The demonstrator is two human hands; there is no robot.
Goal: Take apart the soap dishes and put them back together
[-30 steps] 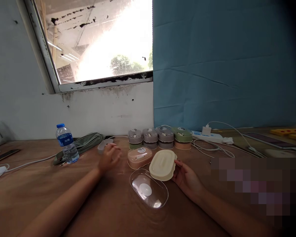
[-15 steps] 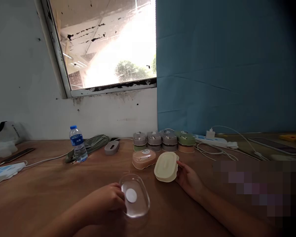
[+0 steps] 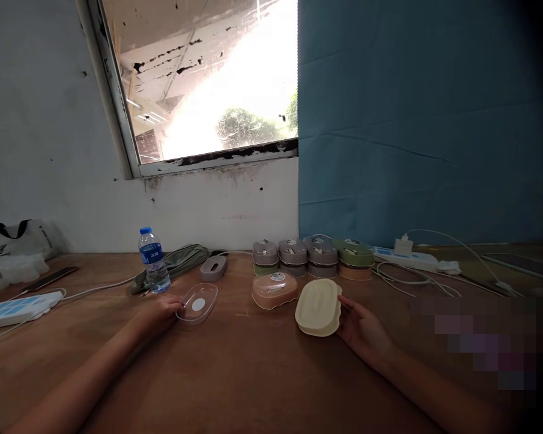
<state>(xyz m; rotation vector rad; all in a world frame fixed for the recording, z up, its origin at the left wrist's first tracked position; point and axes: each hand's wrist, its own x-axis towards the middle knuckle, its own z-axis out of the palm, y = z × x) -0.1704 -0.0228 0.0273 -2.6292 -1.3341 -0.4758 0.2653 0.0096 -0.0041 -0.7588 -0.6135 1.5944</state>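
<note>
One wooden table (image 3: 253,374), carrying all items listed. One blue-capped water bottle (image 3: 154,259), upright at the back left, just behind the left hand. One row of four stacked lidded boxes (image 3: 314,258) against the wall, three grey-topped and one green-topped, contents not visible. One cream box (image 3: 319,306), closed, tilted up on its right edge; the right hand (image 3: 364,328) sits against that edge with fingers curled round it in a grip. One peach box with clear lid (image 3: 275,288), just left of the cream box and in front of the row, a pale object inside that cannot be made out. One clear oval lid (image 3: 198,303), bearing a round white sticker, lying left of the peach box; the left hand (image 3: 159,313) pinches its near left rim between thumb and fingers. One grey box base (image 3: 213,267), lidless, just behind the clear lid.
</note>
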